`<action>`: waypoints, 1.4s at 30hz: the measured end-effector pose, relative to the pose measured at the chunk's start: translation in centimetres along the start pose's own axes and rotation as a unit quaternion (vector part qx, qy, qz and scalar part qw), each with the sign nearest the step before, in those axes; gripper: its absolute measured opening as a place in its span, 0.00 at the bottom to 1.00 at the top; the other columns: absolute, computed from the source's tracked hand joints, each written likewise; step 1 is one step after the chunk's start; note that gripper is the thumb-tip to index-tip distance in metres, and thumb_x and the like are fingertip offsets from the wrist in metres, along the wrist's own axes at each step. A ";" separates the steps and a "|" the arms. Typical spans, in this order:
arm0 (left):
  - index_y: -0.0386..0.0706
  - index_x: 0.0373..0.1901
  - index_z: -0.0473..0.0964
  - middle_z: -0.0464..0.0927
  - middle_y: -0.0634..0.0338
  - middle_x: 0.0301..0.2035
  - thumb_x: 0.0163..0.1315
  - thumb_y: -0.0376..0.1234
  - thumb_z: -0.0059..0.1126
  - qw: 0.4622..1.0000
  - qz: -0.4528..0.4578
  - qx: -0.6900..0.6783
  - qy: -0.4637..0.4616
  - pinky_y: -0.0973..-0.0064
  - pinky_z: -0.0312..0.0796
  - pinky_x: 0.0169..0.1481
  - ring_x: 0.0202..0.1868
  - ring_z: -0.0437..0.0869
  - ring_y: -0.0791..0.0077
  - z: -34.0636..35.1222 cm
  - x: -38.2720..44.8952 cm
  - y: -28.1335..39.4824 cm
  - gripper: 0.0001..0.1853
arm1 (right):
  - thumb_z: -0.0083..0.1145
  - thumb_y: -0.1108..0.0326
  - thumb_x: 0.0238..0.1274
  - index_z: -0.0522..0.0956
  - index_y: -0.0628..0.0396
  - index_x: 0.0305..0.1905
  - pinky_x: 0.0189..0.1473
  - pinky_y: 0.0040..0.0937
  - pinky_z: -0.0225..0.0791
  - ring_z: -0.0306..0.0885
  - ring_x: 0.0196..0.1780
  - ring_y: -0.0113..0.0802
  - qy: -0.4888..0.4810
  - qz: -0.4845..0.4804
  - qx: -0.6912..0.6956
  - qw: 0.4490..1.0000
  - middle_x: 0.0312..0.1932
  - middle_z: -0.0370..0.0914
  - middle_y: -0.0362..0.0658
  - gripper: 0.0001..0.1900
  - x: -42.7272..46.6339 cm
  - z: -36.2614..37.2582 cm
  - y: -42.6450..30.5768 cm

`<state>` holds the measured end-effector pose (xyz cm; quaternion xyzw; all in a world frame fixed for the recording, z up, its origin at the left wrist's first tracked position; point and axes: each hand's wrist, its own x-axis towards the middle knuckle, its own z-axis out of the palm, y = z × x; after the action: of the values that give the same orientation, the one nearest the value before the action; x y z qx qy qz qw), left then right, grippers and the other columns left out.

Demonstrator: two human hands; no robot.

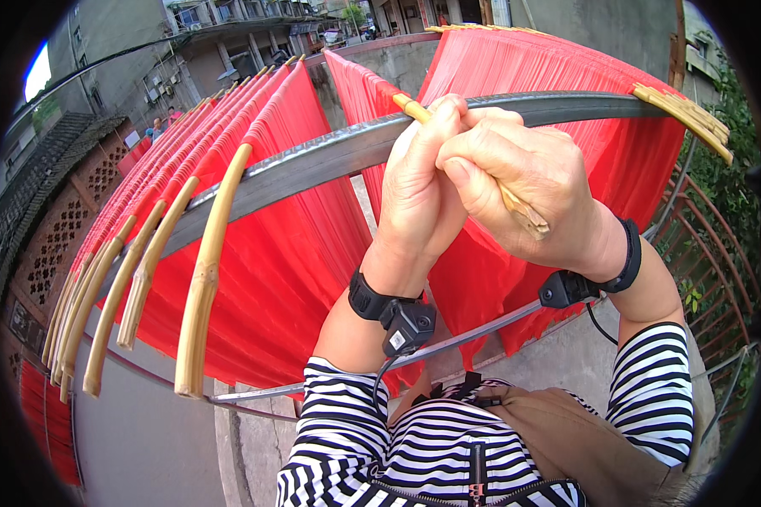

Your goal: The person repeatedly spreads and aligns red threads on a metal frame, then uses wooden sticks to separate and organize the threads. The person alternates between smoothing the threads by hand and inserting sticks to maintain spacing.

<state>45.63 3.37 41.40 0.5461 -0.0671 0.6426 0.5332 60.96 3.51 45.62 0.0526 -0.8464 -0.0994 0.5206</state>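
My left hand [415, 184] and my right hand [523, 180] are both closed around one bamboo pole [411, 108], side by side with the knuckles close together. The pole's split near end sticks out below my right fist. Past my hands, the pole carries a draped red sheet of thin, cloth-like material [361, 85]. A grey metal rail [330, 152] passes behind my hands, and they hide part of it. To the left, several bamboo poles [206, 285] hung with red material rest across this rail.
On the right, bunched bamboo pole ends [685, 117] rest on the rail, with red material [513, 63] hanging below. A lower metal bar [469, 336] crosses near my body. A rusty railing [723, 253] borders greenery. People [158, 130] are far off on the left.
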 end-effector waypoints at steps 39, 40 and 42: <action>0.39 0.50 0.77 0.87 0.48 0.42 0.83 0.43 0.39 0.998 -0.027 -0.043 0.027 0.53 0.68 0.73 0.58 0.84 0.50 0.2 -4.5 9.3 0.19 | 0.65 0.77 0.65 0.78 0.64 0.60 0.29 0.30 0.74 0.81 0.28 0.35 -0.008 0.053 0.071 0.996 0.37 0.84 0.51 0.19 -5.2 0.0 1.3; 0.39 0.49 0.77 0.87 0.48 0.40 0.82 0.43 0.41 0.998 -0.025 -0.049 0.042 0.53 0.68 0.72 0.56 0.84 0.51 0.3 -4.7 9.5 0.19 | 0.65 0.77 0.65 0.78 0.64 0.59 0.30 0.30 0.74 0.82 0.28 0.36 -0.010 0.056 0.071 0.996 0.37 0.84 0.51 0.19 -5.4 0.1 1.3; 0.39 0.48 0.77 0.87 0.49 0.39 0.82 0.44 0.42 0.998 -0.028 -0.042 0.047 0.54 0.68 0.72 0.55 0.84 0.52 0.4 -5.0 10.0 0.19 | 0.65 0.77 0.65 0.79 0.65 0.58 0.31 0.31 0.76 0.83 0.30 0.38 -0.007 0.052 0.072 0.996 0.38 0.84 0.52 0.17 -5.7 0.2 1.5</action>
<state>37.54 -4.17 42.68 0.4939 -0.0533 0.6491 0.5761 63.36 6.07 40.87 0.0452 -0.8566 -0.0114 0.5138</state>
